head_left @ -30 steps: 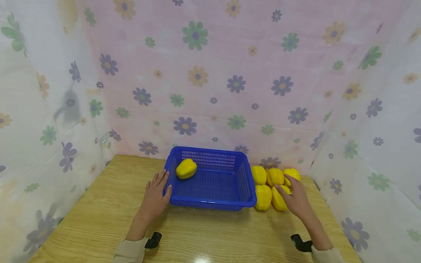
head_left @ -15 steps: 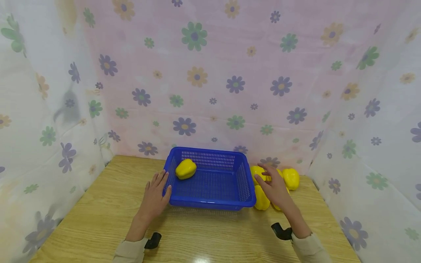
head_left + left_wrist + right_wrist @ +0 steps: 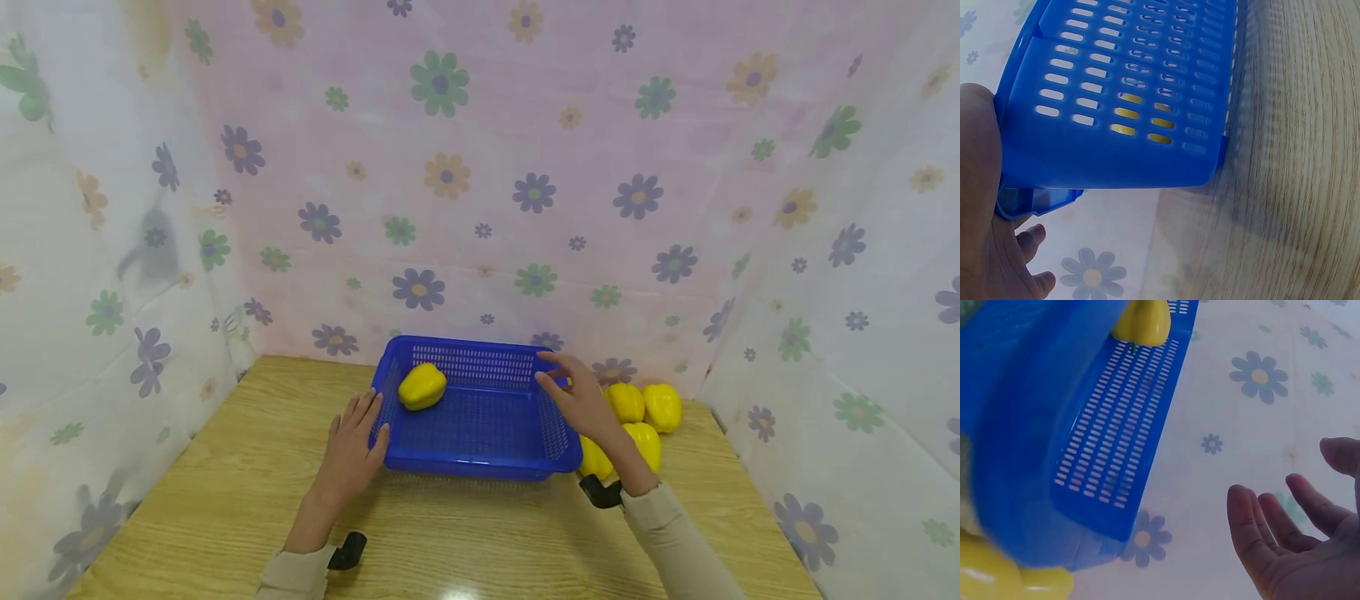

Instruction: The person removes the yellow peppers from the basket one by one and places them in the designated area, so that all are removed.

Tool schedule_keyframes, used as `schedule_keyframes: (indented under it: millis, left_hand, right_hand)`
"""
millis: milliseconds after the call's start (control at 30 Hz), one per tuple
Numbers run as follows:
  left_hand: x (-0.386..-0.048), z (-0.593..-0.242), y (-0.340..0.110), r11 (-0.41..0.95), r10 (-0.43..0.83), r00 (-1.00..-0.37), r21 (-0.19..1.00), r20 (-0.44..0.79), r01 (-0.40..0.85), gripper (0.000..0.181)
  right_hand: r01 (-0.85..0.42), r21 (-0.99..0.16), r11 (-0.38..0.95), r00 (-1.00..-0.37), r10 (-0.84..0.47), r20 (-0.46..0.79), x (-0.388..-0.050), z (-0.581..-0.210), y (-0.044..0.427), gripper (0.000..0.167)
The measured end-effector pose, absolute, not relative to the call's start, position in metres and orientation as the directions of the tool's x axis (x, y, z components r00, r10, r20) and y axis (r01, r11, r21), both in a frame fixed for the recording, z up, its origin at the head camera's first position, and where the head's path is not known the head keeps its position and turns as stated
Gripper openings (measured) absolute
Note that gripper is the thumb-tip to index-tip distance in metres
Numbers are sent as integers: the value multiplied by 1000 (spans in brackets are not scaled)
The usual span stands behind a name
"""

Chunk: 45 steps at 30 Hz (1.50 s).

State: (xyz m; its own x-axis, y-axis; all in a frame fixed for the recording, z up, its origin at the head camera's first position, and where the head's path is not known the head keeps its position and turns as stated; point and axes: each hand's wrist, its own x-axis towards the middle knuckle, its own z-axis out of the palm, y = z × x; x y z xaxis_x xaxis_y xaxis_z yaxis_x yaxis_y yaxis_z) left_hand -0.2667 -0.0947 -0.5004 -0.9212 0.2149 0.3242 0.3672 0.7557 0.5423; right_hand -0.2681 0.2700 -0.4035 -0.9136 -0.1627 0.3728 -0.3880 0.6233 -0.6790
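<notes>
A blue plastic basket (image 3: 480, 464) with slotted walls stands on the table, with one yellow bell pepper (image 3: 422, 387) lying inside at the left. My left hand (image 3: 351, 442) rests against the basket's left rim, fingers mostly straight; the left wrist view shows the slotted wall (image 3: 1104, 159) beside it. Over the basket's right rim hovers my right hand (image 3: 585, 404), its fingers loosely bent. Nothing is between those fingers in the right wrist view, where the hand (image 3: 1300, 550) is apart from the basket. Several more yellow bell peppers (image 3: 662, 408) sit right of the basket, some partly hidden by my right arm.
The wooden table (image 3: 450, 533) extends in front and to the left of the basket. A flower-patterned cloth (image 3: 480, 208) hangs behind the table and along both sides. Each sleeve carries a black wrist mount (image 3: 348, 551).
My right hand has moved left from the far peppers, across the nearer ones, to above the basket's right rim. The left hand has stayed on the left rim.
</notes>
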Motion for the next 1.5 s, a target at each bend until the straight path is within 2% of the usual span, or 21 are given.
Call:
schedule_keyframes:
  millis: [300, 700, 1500]
  left_hand:
    - [-266, -501, -95, 753, 212, -916, 541, 340, 375, 57]
    - [-266, -502, -92, 748, 220, -910, 538, 352, 389, 56]
    - [-268, -502, -95, 761, 217, -912, 525, 349, 382, 56]
  right_hand:
    - [-410, -715, 567, -912, -254, 322, -303, -406, 247, 41]
    - [-371, -722, 584, -925, -298, 234, -327, -416, 212, 41]
    - [-290, -669, 684, -930, -366, 29, -368, -444, 177, 42]
